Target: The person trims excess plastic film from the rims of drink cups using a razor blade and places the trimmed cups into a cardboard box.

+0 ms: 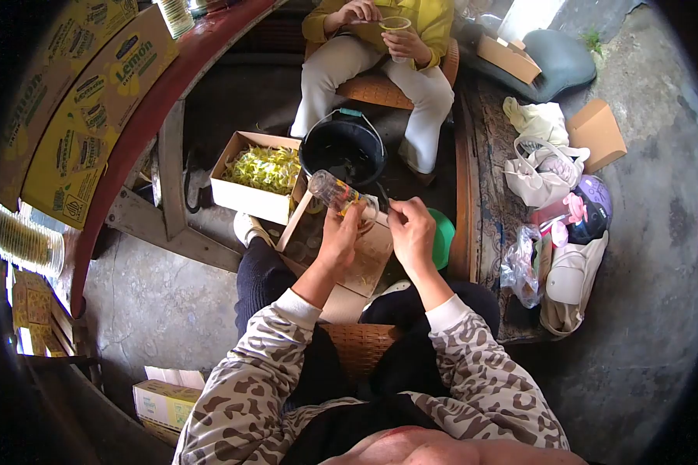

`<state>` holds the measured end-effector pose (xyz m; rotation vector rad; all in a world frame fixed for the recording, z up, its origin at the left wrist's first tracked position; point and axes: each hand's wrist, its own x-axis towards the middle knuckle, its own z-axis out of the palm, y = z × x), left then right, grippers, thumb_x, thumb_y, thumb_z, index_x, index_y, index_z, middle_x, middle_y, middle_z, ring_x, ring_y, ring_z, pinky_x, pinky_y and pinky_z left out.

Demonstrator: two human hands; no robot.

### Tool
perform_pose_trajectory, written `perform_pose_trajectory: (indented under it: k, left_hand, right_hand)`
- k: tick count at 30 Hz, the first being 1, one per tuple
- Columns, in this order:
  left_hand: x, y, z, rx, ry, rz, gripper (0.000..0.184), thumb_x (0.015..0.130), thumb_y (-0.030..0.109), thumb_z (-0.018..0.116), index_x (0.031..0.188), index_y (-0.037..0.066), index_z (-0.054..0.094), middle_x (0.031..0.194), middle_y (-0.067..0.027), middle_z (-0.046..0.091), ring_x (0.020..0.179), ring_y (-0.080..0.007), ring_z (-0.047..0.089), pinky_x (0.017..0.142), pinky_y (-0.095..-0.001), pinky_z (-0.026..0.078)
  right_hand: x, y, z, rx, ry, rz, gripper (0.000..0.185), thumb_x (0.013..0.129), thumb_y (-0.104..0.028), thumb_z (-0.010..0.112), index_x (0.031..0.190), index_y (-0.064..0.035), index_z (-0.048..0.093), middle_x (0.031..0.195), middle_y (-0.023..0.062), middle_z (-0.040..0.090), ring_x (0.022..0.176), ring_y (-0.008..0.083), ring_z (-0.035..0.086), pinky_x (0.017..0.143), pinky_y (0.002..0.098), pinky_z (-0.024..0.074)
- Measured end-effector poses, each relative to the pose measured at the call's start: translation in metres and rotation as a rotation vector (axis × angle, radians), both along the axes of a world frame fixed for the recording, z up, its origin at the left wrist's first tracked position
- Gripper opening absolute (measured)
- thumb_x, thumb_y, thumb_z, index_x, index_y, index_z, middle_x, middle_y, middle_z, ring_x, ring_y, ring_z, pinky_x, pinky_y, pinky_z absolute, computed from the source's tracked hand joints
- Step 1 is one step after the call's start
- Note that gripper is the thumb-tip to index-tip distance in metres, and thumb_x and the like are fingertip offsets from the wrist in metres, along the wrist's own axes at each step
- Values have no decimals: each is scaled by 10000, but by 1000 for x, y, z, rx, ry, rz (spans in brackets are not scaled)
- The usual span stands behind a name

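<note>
My left hand is closed around a clear plastic bottle with a coloured label, tilted above the box and bucket in front of me. Close to the bottle's whitish end, my right hand is closed in a pinch. A thin dark sliver shows by its fingertips, too small to name. Beneath the hands lies an open cardboard box, with clear round pieces inside it at the left. A white box of yellow-green peelings or scraps stands beyond my left hand, beside a black bucket.
Opposite me sits a person in a yellow top, holding a clear cup. A green basin is right of my right hand. Bags lie on the bench at right. Lemon cartons and stacked cups stand at left.
</note>
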<state>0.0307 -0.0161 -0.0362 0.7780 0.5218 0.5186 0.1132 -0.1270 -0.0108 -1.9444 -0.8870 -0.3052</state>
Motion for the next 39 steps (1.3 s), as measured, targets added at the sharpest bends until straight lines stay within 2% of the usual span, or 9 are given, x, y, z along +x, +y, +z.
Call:
perform_pose_trajectory:
  k: [3, 9, 11, 17, 22, 26, 30, 33, 39]
  left_hand:
    - [-2, 4, 10, -2, 2, 79, 224, 955, 118, 588, 1163, 89, 510, 1006, -13, 591, 894, -103, 599, 733, -285, 532]
    - [-2, 16, 1, 48, 12, 14, 240, 944, 112, 598, 1165, 88, 506, 1003, -10, 591, 884, -106, 599, 726, -296, 536]
    - [-3, 16, 6, 60, 3, -2, 250, 938, 110, 604, 1167, 88, 507, 1002, -11, 592, 882, -108, 599, 728, -298, 536]
    - [-3, 13, 9, 33, -6, -21, 273, 930, 134, 623, 1173, 88, 507, 986, -26, 601, 853, -116, 605, 714, -295, 535]
    - [0, 22, -14, -24, -8, -96, 401, 928, 131, 610, 1292, 94, 448, 999, -41, 599, 816, -123, 613, 719, -314, 539]
    - [4, 22, -24, -28, 15, -177, 426, 919, 140, 614, 1302, 88, 434, 1032, -49, 593, 848, -128, 610, 742, -314, 538]
    - [2, 9, -12, 37, -19, -232, 413, 909, 130, 618, 1276, 81, 435, 1092, -62, 584, 923, -150, 604, 806, -323, 518]
    - [-2, 11, 5, 66, -80, -206, 427, 897, 101, 640, 1269, 80, 431, 1119, -66, 578, 956, -156, 599, 823, -315, 497]
    - [-3, 11, 13, 220, -89, -213, 286, 858, 84, 716, 1086, 68, 543, 979, -19, 616, 881, -108, 598, 733, -257, 480]
  right_hand:
    - [-6, -6, 9, -19, -27, 35, 132, 772, 14, 687, 889, -46, 684, 775, 96, 573, 681, 278, 590, 609, 381, 475]
    - [-12, -8, 13, -87, -165, 89, 202, 745, 36, 690, 927, -52, 686, 777, 76, 558, 736, 257, 587, 631, 376, 486]
    - [-11, -6, 14, -84, -228, 99, 110, 758, 26, 699, 850, -22, 663, 771, 90, 557, 704, 269, 575, 615, 378, 469]
    - [-12, -5, 16, -90, -240, 73, 106, 760, 25, 694, 852, -14, 660, 776, 103, 556, 716, 284, 578, 626, 388, 472]
    - [-15, -3, 13, -118, -227, 55, 157, 753, 18, 680, 906, -15, 663, 812, 101, 558, 767, 286, 581, 665, 397, 481]
    - [-13, -1, 3, -197, -230, 34, 188, 753, 3, 673, 940, -18, 656, 853, 105, 560, 818, 299, 582, 698, 409, 487]
    - [-3, -2, -1, -189, -155, 12, 149, 755, 1, 673, 902, -15, 656, 839, 113, 568, 806, 313, 590, 694, 416, 487]
    - [-3, 0, -1, -69, 34, 30, 93, 763, 3, 666, 853, -18, 653, 810, 115, 574, 783, 318, 598, 680, 417, 486]
    - [-3, -5, 1, -70, 55, 68, 78, 772, 2, 674, 839, -36, 664, 786, 104, 577, 763, 297, 606, 652, 407, 489]
